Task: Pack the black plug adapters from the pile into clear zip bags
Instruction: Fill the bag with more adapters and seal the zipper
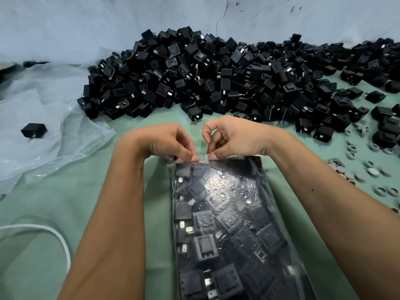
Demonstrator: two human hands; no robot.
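Head view: left hand (167,140) and right hand (233,136) pinch filled zip bag (229,224) top edge.

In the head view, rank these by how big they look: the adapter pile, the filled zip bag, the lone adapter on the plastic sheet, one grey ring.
1. adapter pile, though it lies farther off
2. filled zip bag, nearest the camera, so it looks enlarged
3. lone adapter
4. grey ring

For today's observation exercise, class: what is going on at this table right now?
A person is closing a clear zip bag filled with black plug adapters. The left hand and right hand both pinch the bag's top strip, close together near its middle. The pile of adapters lies beyond on the green table.
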